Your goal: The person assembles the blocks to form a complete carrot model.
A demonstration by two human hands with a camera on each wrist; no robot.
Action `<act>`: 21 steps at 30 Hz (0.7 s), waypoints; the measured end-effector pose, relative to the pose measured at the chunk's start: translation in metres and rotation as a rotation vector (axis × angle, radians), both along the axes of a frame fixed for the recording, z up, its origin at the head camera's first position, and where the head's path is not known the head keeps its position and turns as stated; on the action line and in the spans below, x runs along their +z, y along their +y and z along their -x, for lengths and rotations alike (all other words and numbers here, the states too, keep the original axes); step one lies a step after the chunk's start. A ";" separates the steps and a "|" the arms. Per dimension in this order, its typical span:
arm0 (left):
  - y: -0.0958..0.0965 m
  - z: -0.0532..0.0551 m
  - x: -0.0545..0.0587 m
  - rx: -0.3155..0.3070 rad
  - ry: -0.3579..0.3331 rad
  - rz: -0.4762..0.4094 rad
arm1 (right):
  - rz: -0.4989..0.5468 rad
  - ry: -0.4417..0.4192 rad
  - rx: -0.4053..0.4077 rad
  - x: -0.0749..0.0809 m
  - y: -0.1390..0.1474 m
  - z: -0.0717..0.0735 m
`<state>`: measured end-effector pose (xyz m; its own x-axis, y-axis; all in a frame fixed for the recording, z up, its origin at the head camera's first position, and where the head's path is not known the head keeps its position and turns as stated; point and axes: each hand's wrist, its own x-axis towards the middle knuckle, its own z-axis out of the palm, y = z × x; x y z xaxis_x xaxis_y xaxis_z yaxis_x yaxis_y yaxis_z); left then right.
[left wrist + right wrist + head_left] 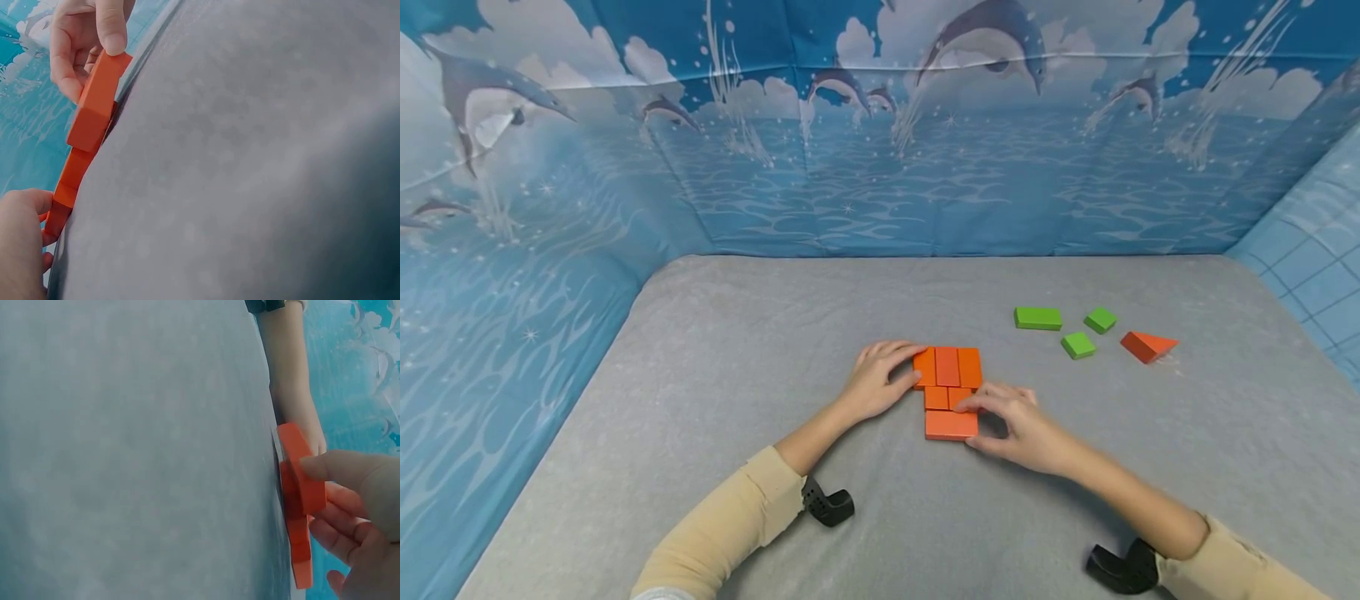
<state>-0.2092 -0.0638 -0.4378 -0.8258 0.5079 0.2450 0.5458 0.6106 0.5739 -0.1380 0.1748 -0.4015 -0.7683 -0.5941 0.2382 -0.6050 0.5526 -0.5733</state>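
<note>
Several orange blocks (pixel 947 367) lie close together on the grey cloth: three side by side at the back, two smaller ones in the middle, and a long orange block (pixel 951 425) in front. My right hand (pixel 1026 429) pinches the long front block at its right end, thumb on the near side; the right wrist view shows this orange block (pixel 303 469) under the thumb. My left hand (pixel 877 379) touches the left side of the back row, its fingers fairly straight at the far corner and the thumb at the side.
Green blocks (pixel 1038 318) lie at the back right, one long and two small. Beside them is an orange triangular block (pixel 1148 347). A blue dolphin-print curtain (pixel 880 192) stands along the back and sides of the grey surface (pixel 760 317).
</note>
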 end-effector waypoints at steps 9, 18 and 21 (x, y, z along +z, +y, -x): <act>0.000 0.000 -0.001 0.003 0.001 0.001 | -0.087 0.171 -0.054 -0.002 -0.005 -0.003; 0.000 0.001 -0.001 0.005 -0.001 0.002 | -0.127 0.203 -0.071 -0.005 -0.006 -0.004; 0.000 0.001 -0.001 0.003 -0.003 0.002 | -0.128 0.201 -0.070 -0.005 -0.007 -0.004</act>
